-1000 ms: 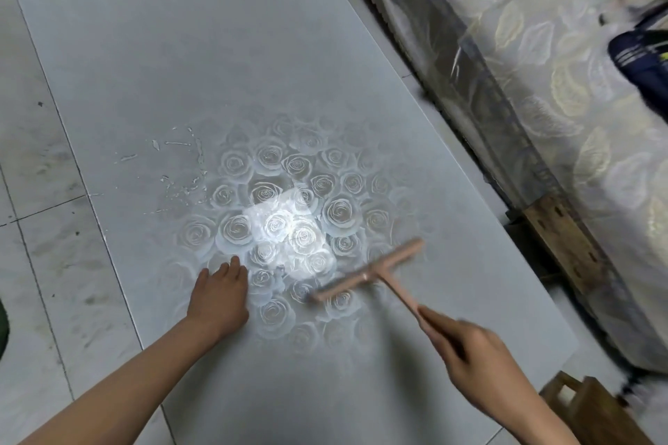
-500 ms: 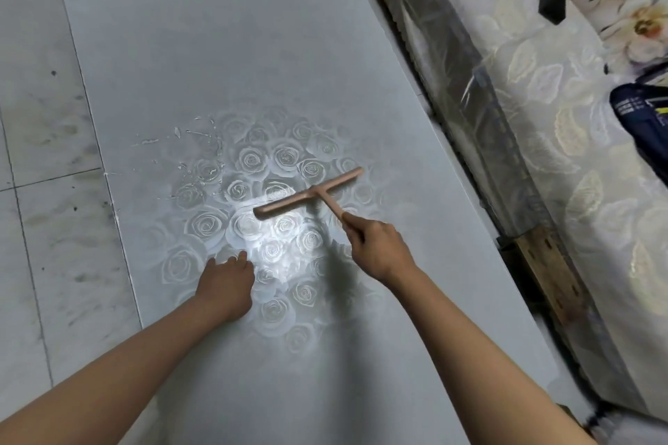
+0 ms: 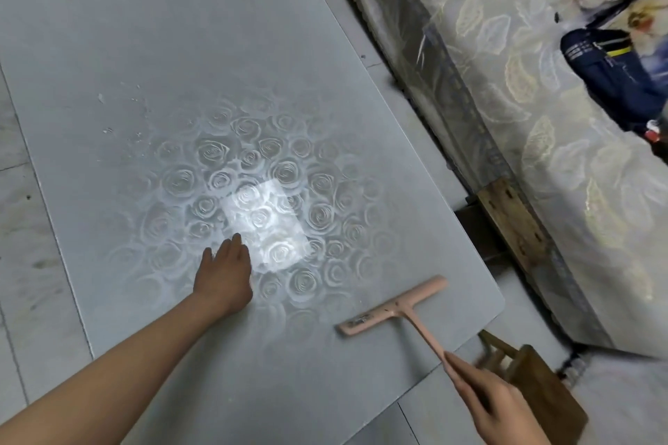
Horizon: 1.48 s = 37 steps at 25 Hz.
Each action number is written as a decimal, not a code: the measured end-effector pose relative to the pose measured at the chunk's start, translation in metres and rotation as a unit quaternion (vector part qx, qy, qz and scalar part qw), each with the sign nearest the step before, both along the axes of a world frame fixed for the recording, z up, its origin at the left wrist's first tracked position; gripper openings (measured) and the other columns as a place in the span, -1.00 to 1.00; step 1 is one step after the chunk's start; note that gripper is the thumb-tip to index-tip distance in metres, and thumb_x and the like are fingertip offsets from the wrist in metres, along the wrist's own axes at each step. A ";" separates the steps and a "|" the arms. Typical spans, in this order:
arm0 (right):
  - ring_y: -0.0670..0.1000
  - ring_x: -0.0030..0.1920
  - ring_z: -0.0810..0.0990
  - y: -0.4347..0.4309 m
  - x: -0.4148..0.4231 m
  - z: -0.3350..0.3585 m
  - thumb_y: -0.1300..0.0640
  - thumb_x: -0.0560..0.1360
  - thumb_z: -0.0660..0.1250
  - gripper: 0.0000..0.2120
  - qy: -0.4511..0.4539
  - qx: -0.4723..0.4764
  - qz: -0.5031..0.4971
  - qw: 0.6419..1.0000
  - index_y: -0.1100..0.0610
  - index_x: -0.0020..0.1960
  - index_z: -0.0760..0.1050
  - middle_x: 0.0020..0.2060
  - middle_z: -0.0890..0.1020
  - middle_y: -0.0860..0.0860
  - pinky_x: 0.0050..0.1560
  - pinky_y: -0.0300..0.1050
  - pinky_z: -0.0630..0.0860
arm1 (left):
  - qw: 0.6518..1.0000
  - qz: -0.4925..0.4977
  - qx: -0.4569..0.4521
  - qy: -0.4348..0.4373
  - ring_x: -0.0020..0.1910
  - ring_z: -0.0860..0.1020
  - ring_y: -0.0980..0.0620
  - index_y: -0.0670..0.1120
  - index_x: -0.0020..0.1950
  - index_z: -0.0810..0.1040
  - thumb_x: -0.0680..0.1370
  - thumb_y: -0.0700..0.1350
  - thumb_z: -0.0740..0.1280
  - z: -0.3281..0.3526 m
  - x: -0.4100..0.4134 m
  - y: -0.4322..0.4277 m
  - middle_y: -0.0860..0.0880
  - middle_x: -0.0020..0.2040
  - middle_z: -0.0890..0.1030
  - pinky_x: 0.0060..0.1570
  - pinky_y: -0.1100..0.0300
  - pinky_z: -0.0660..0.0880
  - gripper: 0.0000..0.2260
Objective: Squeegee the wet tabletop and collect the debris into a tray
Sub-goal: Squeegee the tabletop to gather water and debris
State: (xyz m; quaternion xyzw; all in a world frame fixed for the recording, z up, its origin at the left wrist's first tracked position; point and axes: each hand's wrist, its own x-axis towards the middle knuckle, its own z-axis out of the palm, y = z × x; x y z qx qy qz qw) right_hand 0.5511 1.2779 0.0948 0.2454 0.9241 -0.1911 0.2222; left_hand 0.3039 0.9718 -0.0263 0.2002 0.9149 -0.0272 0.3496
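the grey table [image 3: 180, 29] fills most of your view, a long slab with a rose pattern across its middle. a bright patch of light glares off the roses, which reads to me as a wet film there. close along your right runs a bed [image 3: 542, 141] under a pale floral cover, with clear plastic over its edge and a dark blue garment [image 3: 611, 65] lying on top. pale tiled floor [image 3: 25, 246] shows down the left side. what looks like a wooden stool [image 3: 542, 394] stands just off the table's near right corner. no tray is in view.

the pink squeegee [image 3: 394, 307] is over that near right corner, its head crosswise and its handle sloping back toward you. your right hand [image 3: 495, 405] is wrapped round the very end of the handle, out past the table's edge; holding it that far back buys you reach, i judge. whether the blade presses the surface i cannot tell. your left hand [image 3: 224, 275] lies palm down on the roses with fingers straight, grasping nothing, most likely to brace you as you lean in. smallest of all are the white flecks and droplets [image 3: 123, 112] at the far left of the pattern, well apart from the blade and not yet gathered.
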 end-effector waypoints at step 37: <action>0.02 -0.09 0.62 0.016 0.048 -0.020 -0.01 0.59 0.17 -0.63 0.052 -0.007 -0.017 0.998 -0.27 0.36 0.35 -0.16 0.54 0.02 -0.08 -0.16 0.48 | 0.991 0.071 -0.091 -0.064 0.55 -0.12 -0.18 -0.29 0.54 -0.15 0.62 -0.13 0.03 -0.008 0.024 0.059 -0.23 0.55 -0.24 0.50 -0.09 -0.01 -0.43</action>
